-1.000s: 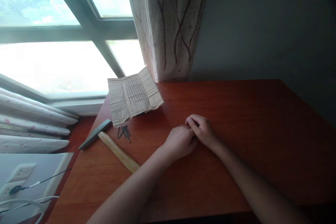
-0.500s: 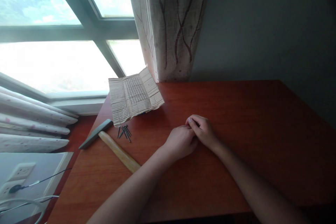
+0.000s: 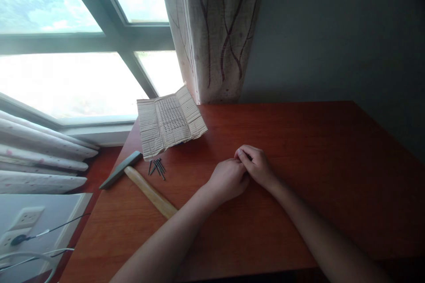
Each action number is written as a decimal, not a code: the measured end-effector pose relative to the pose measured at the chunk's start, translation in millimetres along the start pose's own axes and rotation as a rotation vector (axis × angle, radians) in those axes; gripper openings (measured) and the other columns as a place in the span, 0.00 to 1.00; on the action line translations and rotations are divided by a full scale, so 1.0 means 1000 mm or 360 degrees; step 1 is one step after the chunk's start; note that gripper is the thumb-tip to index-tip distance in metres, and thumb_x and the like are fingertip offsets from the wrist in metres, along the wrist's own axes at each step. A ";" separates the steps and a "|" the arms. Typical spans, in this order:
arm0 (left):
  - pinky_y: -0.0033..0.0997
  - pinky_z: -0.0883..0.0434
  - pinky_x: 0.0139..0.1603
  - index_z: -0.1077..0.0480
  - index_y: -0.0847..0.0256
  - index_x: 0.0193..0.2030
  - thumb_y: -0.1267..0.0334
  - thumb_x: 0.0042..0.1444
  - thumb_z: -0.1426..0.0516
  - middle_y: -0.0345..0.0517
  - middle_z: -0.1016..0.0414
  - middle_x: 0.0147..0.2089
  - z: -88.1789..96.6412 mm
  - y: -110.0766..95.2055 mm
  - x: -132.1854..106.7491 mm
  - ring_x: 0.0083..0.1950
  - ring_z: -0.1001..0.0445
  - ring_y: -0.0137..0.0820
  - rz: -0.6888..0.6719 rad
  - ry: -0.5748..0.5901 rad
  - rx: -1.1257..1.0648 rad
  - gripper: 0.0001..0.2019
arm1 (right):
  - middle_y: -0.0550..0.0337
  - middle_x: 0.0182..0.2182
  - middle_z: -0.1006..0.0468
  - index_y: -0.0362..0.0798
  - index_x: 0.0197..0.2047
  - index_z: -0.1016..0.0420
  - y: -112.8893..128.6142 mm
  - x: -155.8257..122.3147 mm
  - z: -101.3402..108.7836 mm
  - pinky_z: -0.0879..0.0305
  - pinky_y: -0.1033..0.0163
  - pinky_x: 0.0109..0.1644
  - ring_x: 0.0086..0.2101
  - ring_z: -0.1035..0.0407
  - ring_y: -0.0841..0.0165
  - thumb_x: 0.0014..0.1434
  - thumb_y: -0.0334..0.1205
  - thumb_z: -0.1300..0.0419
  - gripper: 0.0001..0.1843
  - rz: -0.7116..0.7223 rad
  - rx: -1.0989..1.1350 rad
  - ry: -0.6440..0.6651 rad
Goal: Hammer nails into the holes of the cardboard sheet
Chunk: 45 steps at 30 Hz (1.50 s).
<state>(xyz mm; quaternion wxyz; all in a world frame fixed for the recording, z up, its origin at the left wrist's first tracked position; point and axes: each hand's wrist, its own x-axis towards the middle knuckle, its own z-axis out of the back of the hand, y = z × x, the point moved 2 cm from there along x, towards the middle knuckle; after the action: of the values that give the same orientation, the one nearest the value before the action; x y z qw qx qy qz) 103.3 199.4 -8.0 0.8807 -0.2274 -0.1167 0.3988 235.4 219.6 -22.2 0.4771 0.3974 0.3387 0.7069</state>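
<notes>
- Hammer: at nine o'clock from the hands, lying on the table; pale, glossy wooden handle, its end hidden by the left forearm; grey head, tapering toward eight o'clock.
- Nails: at nine o'clock, between hammer and cardboard; thin, dark, loosely heaped.
- Cardboard: at ten o'clock, tan, ribbed, creased, flaps bent; rows of dark holes fill its middle.
- Left hand: touching the right; fingers mostly hidden, so I cannot tell its closure.
- Right hand: curled against the left; whether it holds anything, I cannot tell.
- Curtain: twelve o'clock, branch-patterned.
</notes>
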 end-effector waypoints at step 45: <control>0.44 0.21 0.49 0.23 0.66 0.47 0.68 0.60 0.46 0.57 0.17 0.45 -0.002 0.001 0.000 0.47 0.18 0.47 -0.0023 -0.0023 0.0024 0.13 | 0.59 0.29 0.24 0.50 0.30 0.29 0.002 0.000 0.000 0.36 0.61 0.39 0.32 0.29 0.66 0.70 0.39 0.48 0.15 0.0063 -0.0051 -0.0014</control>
<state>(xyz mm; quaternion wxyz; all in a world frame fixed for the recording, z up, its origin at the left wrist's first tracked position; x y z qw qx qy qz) 103.4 198.8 -10.0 0.8844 -0.2169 -0.1216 0.3950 234.8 218.5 -20.0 0.4709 0.3994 0.3173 0.7198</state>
